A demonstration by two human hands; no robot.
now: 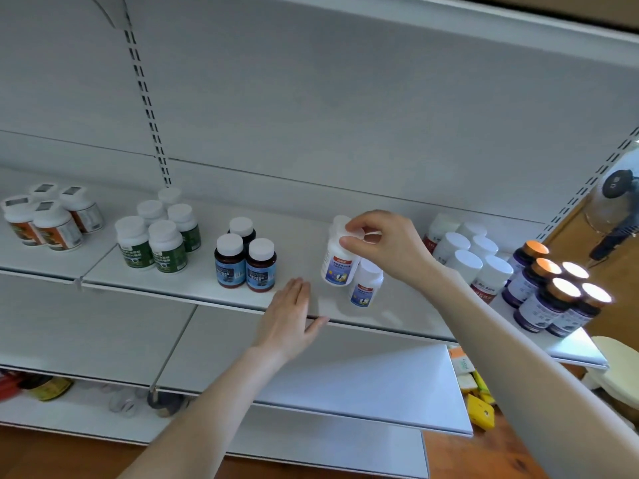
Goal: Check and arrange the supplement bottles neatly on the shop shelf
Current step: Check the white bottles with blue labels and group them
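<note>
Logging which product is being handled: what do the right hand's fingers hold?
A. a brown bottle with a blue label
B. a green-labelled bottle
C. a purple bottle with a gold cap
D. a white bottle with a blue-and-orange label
D: the right hand pinches the cap of the white bottle, which is tilted.

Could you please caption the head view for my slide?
Right hand grips white bottle by its cap; left hand lies open at the shelf edge.

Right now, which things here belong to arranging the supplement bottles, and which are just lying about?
Job: white bottle held by the right hand, second white bottle beside it, brown bottles, green-label bottles, shelf.
Lying about: fan, yellow packets, jar lower down.
</note>
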